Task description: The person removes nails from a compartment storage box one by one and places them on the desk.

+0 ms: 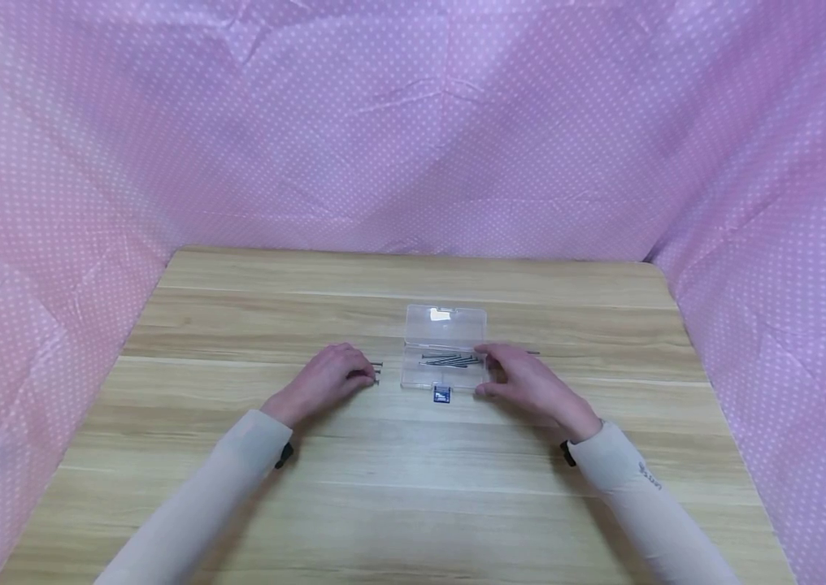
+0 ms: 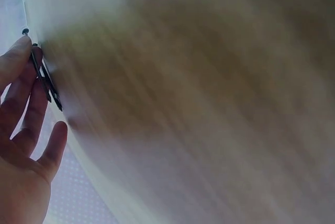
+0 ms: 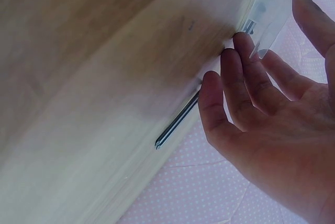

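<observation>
A clear plastic box (image 1: 407,375) stands on the table with its lid (image 1: 457,329) raised at the back. Several dark nails (image 1: 449,361) lie inside. My right hand (image 1: 530,383) holds the box's right end, thumb at the front corner and fingers at the back. Left of the box, my left hand (image 1: 328,378) pinches a nail (image 2: 36,67) between thumb and fingers. Another nail (image 2: 52,89) lies close beside it, against the tabletop. In the head view, only the ends of the nails (image 1: 378,372) show past the left fingertips.
A small blue card-like piece (image 1: 441,395) sits at the box's front edge. More nails (image 3: 178,119) lie on the table beyond the right hand, partly hidden by it. Pink dotted cloth (image 1: 413,146) surrounds the wooden table (image 1: 413,504) at the back and sides.
</observation>
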A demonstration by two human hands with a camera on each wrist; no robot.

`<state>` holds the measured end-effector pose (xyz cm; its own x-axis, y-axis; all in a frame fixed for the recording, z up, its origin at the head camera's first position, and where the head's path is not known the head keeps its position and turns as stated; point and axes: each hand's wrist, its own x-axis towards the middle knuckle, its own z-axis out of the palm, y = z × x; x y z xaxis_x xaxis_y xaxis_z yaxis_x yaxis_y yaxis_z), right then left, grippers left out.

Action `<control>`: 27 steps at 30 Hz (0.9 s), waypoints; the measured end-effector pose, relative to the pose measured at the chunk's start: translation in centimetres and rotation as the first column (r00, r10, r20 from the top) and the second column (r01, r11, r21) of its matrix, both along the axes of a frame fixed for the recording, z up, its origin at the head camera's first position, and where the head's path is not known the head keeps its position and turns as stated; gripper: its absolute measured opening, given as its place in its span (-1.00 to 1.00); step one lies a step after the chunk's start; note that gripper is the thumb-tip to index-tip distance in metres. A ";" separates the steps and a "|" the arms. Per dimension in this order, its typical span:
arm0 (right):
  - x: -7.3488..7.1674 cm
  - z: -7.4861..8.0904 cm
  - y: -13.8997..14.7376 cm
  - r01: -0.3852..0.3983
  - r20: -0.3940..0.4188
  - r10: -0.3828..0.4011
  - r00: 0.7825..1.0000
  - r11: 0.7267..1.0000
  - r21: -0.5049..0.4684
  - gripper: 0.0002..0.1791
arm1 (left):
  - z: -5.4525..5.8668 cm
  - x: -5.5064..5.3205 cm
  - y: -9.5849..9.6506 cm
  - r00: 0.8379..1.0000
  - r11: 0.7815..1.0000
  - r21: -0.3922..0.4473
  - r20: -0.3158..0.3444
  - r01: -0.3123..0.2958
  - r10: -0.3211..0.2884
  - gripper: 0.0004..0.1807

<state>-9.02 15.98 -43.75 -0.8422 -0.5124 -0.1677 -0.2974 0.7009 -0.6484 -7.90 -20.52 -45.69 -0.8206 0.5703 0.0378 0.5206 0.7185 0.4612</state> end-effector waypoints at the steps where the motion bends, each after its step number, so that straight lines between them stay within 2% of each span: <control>1: 0.0 0.0 0.0 -0.002 -0.002 0.002 1.000 1.000 -0.001 -0.23 | 0.0 0.0 0.0 1.000 1.000 0.002 0.002 0.000 0.000 -0.95; 12: 0.0 0.0 0.0 0.000 0.005 0.000 1.000 1.000 0.006 -0.22 | 0.2 0.0 -0.1 0.999 0.999 -0.020 -0.017 0.034 -0.034 -0.93; 22: 0.0 0.0 0.1 -0.006 -0.001 0.006 1.000 1.000 0.008 -0.22 | 0.0 0.4 -0.2 0.994 0.999 -0.014 -0.104 0.037 -0.038 -0.94; 27: 0.0 0.0 0.0 -0.007 -0.002 0.007 1.000 1.000 0.004 -0.22 | 0.0 0.4 -0.4 0.993 1.000 -0.022 -0.112 0.022 -0.024 -0.96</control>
